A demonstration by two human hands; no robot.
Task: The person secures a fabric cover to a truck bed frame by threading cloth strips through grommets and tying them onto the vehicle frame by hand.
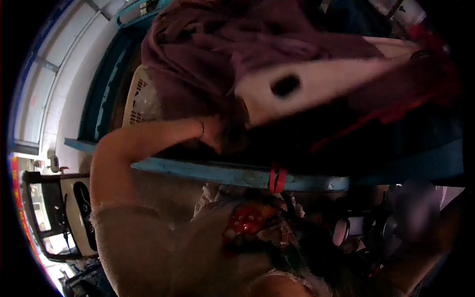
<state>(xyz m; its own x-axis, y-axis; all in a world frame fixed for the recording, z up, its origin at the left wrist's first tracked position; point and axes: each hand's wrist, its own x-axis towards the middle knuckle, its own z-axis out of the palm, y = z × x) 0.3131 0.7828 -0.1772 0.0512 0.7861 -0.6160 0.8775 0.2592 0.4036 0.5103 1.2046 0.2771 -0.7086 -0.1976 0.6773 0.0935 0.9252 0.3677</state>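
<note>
While extended with left hand (213, 134) past the blue frame's near edge (213, 171), beside purple cloth (198, 79); cannot tell the shadowed grip.

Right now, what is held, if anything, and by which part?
Cannot be told: the left hand fades into shadow near purple cloth; no right hand is discernible.

One cloth heap (208, 59), one left hand (213, 132) — two red bands (281, 181)

Left arm (115, 147) bent at elbow, left hand (213, 134) partly shadowed
</note>
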